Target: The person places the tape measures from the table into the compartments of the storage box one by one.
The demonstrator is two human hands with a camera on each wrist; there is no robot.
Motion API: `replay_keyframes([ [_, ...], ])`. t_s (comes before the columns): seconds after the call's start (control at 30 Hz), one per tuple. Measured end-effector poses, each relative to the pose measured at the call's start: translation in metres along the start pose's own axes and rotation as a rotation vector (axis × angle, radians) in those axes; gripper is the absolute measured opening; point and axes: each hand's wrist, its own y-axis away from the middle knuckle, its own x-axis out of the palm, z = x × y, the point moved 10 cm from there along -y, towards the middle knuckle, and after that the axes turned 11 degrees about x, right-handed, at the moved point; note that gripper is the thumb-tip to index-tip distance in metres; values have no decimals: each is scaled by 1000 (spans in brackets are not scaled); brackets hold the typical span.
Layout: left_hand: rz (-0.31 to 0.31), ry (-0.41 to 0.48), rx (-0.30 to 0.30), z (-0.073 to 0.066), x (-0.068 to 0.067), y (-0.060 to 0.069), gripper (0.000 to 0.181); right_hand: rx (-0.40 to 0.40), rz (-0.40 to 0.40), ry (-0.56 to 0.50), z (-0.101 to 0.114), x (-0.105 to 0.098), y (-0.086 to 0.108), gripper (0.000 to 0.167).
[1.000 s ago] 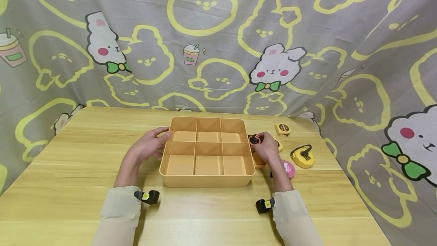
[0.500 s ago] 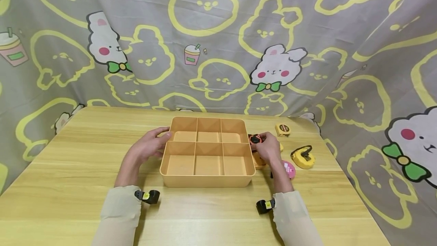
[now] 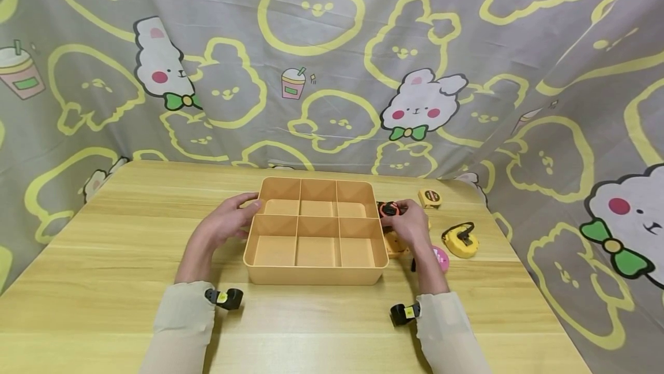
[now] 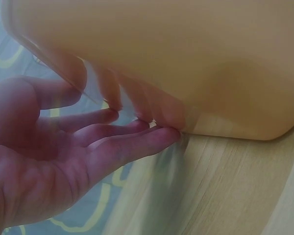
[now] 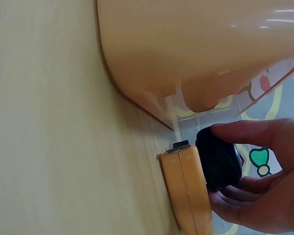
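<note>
Tan 6-compartment tray [image 3: 315, 275] sits approx mid tabletop [image 3: 104, 305]. L hand [image 3: 228, 221]: fingers outstretched, bit apart, tips on tray's left wall. R hand [image 3: 412, 225]: thumb + fingers clamped on blk/red tape measure [image 3: 389, 209], just beside tray's right wall, next to orange tape [image 5: 186, 188]. Toward tabletop's right edge: pink round thing [image 3: 441, 258] w/ white print, yellow strap tape [image 3: 460, 243]. Boxy yellow tape [image 3: 430, 198] nr far-right corner, dark label, txt too small 2 read tbh.
</note>
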Motion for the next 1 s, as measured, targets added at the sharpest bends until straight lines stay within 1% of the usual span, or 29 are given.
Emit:
replay_keyframes([
  [0.13,0,3,0,0,0,0,66,9,6,-9,0,-1,0,58],
  [0.37,3,2,-6,0,0,1,65,7,6,-4,2,-4,2,64],
  [0.63,10,8,-8,-1,2,1,66,-1,29,-30,9,-10,8,68],
  [0.83,10,14,-9,-1,2,1,68,-6,48,-24,14,-12,11,69],
  [1.0,13,17,-9,-1,2,1,69,-24,44,-11,19,-15,13,70],
])
